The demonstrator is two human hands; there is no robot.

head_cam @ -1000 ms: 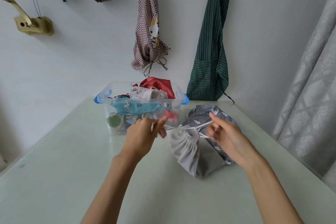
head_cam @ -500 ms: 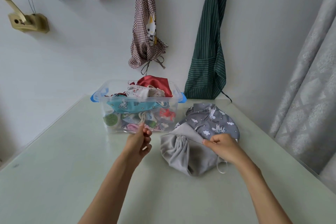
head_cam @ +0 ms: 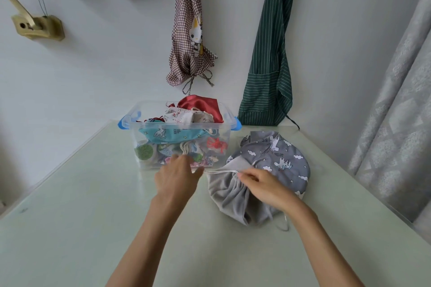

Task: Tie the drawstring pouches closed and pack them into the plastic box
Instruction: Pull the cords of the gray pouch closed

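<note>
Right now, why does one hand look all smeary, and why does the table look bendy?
Head view: the left hand is motion-blurred at the fingers; the right hand is sharper. The wide-angle lens makes the table edges splay and tilts the curtain.

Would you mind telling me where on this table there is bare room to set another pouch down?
The table is bare left of the left hand, and also near you between both forearms. It is crowded behind the hands: the plastic box is stuffed full, and the grey pouch under the right hand fills the right side.
</note>
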